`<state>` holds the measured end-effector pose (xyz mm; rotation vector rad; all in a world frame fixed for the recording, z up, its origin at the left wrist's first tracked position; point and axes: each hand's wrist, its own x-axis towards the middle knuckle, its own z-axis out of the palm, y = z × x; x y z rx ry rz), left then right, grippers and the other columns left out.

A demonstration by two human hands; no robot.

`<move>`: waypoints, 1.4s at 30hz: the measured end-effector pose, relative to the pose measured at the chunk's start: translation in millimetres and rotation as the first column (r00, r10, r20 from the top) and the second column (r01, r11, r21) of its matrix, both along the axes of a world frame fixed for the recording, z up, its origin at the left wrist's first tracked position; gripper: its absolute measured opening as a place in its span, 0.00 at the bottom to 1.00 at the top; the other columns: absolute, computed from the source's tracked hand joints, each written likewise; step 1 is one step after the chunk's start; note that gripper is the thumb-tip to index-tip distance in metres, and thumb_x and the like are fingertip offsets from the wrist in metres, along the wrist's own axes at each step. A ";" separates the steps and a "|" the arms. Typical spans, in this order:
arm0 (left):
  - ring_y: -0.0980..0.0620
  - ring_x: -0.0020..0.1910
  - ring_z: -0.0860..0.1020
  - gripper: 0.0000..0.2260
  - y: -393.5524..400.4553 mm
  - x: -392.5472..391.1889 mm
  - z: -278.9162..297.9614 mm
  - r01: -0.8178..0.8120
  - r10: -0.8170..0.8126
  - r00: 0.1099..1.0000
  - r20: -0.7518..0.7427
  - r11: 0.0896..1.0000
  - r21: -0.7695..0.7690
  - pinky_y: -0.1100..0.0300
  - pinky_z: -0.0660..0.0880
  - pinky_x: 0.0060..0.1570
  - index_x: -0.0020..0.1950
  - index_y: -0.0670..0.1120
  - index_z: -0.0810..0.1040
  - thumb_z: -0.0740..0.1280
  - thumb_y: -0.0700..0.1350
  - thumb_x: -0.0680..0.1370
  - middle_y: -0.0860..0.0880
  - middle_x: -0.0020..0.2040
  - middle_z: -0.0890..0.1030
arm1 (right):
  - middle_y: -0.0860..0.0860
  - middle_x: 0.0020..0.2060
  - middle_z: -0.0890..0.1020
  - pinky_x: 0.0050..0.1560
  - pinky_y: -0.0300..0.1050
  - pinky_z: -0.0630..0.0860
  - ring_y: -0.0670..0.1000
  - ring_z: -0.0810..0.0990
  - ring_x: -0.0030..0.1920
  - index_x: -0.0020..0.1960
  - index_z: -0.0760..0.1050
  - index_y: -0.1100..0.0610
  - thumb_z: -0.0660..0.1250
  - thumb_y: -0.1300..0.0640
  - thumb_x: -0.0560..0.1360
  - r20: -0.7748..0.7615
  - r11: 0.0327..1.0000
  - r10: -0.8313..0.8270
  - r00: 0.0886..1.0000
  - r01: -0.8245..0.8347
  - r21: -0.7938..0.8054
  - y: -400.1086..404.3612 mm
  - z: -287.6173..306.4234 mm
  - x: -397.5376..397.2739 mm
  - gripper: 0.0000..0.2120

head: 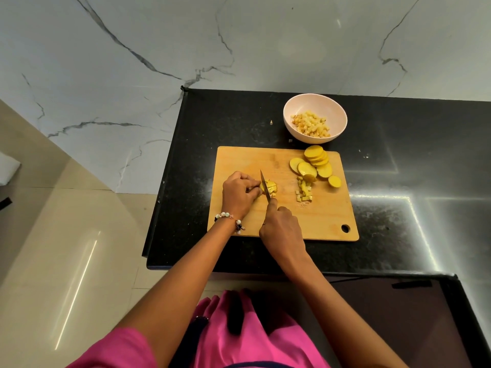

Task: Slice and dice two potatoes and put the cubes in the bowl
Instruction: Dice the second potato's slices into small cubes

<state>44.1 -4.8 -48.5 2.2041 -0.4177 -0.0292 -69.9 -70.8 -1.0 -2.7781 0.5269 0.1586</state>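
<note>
A wooden cutting board [324, 219] lies on the black counter. My left hand [239, 193] pinches a small stack of partly cut potato slices [270, 187] at the board's left. My right hand [283, 229] grips a knife [265, 188] whose blade stands in that stack, index finger along its spine. Round potato slices [314, 162] overlap at the board's far right. A small heap of potato cubes [304, 191] lies in front of them. Behind the board, a pale pink bowl [292, 107] holds potato cubes [310, 124].
The black counter [398, 181] stretches to the right; its left edge [164, 181] drops to a beige tiled floor. A marble wall rises behind the counter. A few potato scraps [290, 141] lie on the counter near the bowl.
</note>
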 end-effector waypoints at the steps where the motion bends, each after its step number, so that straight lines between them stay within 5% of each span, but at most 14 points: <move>1: 0.50 0.45 0.78 0.11 0.0 0.5 0.0 0.000 0.000 1.000 -0.002 1.000 -0.006 0.59 0.75 0.46 0.49 0.40 0.84 0.75 0.41 0.69 0.45 0.47 0.81 | 0.62 0.55 0.75 0.42 0.49 0.68 0.62 0.76 0.50 0.76 0.52 0.64 0.53 0.64 0.77 0.002 1.000 0.002 1.000 -0.002 0.002 0.2 -1.9 1.6 0.28; 13: 0.49 0.43 0.78 0.09 0.6 1.3 -4.9 -0.023 0.023 1.000 0.003 0.999 -0.038 0.55 0.77 0.43 0.46 0.42 0.85 0.76 0.43 0.68 0.46 0.43 0.81 | 0.61 0.58 0.73 0.42 0.49 0.68 0.62 0.77 0.50 0.76 0.48 0.65 0.51 0.66 0.77 -0.075 0.999 0.039 0.996 -0.041 -0.024 5.3 -5.3 -23.4 0.28; 21: 0.52 0.50 0.78 0.10 11.9 2.3 -0.2 0.016 -0.018 0.999 -0.048 0.999 -0.047 0.63 0.75 0.51 0.55 0.42 0.82 0.70 0.40 0.74 0.47 0.52 0.80 | 0.61 0.53 0.77 0.47 0.53 0.74 0.61 0.77 0.49 0.75 0.54 0.63 0.54 0.63 0.76 0.027 0.990 -0.022 0.999 0.018 0.139 -1.3 3.9 -14.2 0.28; 27: 0.61 0.39 0.78 0.13 15.7 3.4 -2.9 -0.227 0.204 0.972 -0.119 0.945 -0.237 0.74 0.74 0.41 0.59 0.42 0.79 0.61 0.34 0.78 0.47 0.55 0.78 | 0.62 0.58 0.74 0.49 0.52 0.71 0.63 0.75 0.54 0.75 0.52 0.63 0.53 0.64 0.78 -0.008 0.993 -0.032 0.999 0.033 0.112 17.6 -5.4 -2.7 0.27; 37: 0.57 0.44 0.78 0.11 11.4 1.5 -2.4 -0.198 0.181 0.979 -0.093 0.952 -0.235 0.74 0.73 0.39 0.57 0.44 0.81 0.65 0.36 0.76 0.49 0.53 0.79 | 0.61 0.60 0.73 0.51 0.52 0.72 0.62 0.75 0.55 0.76 0.51 0.62 0.52 0.63 0.78 0.001 0.948 -0.298 0.954 0.296 0.114 -15.7 -11.0 -16.2 0.27; 42: 0.60 0.41 0.75 0.10 -1.1 0.6 0.5 -0.193 0.181 0.980 -0.080 0.961 -0.198 0.77 0.70 0.38 0.55 0.44 0.82 0.66 0.37 0.76 0.48 0.52 0.80 | 0.60 0.53 0.77 0.47 0.50 0.71 0.61 0.76 0.51 0.75 0.56 0.60 0.55 0.62 0.77 0.046 0.957 -0.255 0.966 0.245 0.158 -39.4 -14.1 -25.5 0.26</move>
